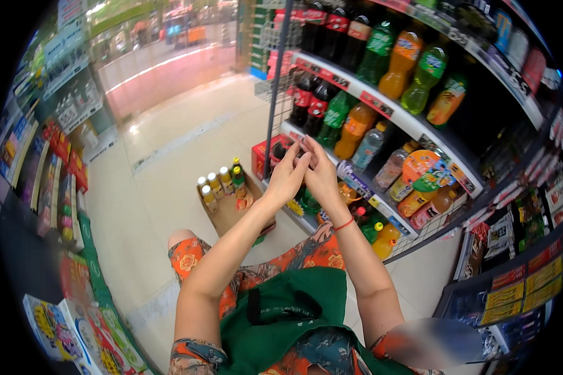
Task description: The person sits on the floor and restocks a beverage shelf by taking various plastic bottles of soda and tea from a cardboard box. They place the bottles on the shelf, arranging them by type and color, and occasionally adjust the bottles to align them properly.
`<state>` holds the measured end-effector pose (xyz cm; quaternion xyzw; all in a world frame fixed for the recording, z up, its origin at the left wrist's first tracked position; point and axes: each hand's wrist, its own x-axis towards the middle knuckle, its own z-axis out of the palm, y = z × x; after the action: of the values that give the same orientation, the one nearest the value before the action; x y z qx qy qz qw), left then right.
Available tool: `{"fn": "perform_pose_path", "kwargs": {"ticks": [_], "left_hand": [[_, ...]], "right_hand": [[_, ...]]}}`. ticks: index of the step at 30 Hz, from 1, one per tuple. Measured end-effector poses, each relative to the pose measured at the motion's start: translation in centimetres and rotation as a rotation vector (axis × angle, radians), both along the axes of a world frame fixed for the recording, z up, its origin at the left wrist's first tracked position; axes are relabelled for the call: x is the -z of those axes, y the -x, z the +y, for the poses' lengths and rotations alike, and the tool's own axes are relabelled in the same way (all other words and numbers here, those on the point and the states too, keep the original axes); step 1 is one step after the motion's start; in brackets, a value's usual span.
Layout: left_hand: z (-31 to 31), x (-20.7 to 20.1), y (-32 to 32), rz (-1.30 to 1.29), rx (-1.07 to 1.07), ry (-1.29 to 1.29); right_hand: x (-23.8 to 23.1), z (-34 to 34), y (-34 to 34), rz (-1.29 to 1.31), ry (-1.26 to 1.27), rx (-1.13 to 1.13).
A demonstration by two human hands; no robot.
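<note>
1. Your left grip point(286, 176) and right grip point(322, 175) meet in front of the shelf point(413, 126), fingertips close together; I can't tell if they pinch something small.
2. Both your arms reach out, bent a little, with a red band point(343, 224) on your right wrist.
3. The brown box point(225, 219) sits on the floor point(169, 147), left of your grips. It holds yellow bottles point(215, 186) with white caps and green bottles point(238, 179) with yellow caps.
4. The shelf holds dark bottles point(299, 103) and orange bottles point(356, 125).

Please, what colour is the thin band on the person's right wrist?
The thin band is red; the head view shows it best.
</note>
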<state>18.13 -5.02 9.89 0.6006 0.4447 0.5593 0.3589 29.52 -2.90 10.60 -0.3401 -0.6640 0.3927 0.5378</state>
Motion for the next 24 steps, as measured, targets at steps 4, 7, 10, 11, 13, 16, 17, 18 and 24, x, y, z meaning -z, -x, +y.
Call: {"fn": "perform_pose_path", "kwargs": {"ticks": [4, 7, 10, 11, 13, 16, 17, 18, 24], "left_hand": [[-0.5, 3.3, 2.4, -0.027, -0.092, 0.042], [-0.1, 6.6, 4.1, -0.062, -0.125, 0.107], [0.3, 9.9, 5.4, -0.126, -0.157, 0.144], [0.2, 10.4, 5.9, -0.098, -0.178, 0.177], [0.6, 11.9, 6.6, -0.087, -0.193, 0.234], [1.4, 14.1, 7.5, -0.095, -0.208, 0.283], [1.9, 15.2, 7.8, -0.110, -0.209, 0.290], [2.4, 16.3, 8.1, -0.125, -0.208, 0.297], [4.8, 20.9, 10.3, -0.167, -0.245, 0.452]], "right_hand": [[3.0, 0.4, 2.8, -0.132, 0.038, 0.015], [6.1, 1.2, 4.7, -0.068, 0.154, -0.080], [8.6, 1.6, 6.6, -0.141, 0.151, -0.080], [9.4, 1.8, 7.0, -0.152, 0.151, -0.085], [10.9, 2.5, 7.7, -0.186, 0.221, -0.093], [13.9, 3.9, 8.7, -0.218, 0.280, -0.100], [14.7, 4.2, 9.1, -0.222, 0.305, -0.105], [15.5, 4.6, 9.4, -0.226, 0.329, -0.109], [20.7, 7.7, 11.9, -0.233, 0.449, -0.174]]}}
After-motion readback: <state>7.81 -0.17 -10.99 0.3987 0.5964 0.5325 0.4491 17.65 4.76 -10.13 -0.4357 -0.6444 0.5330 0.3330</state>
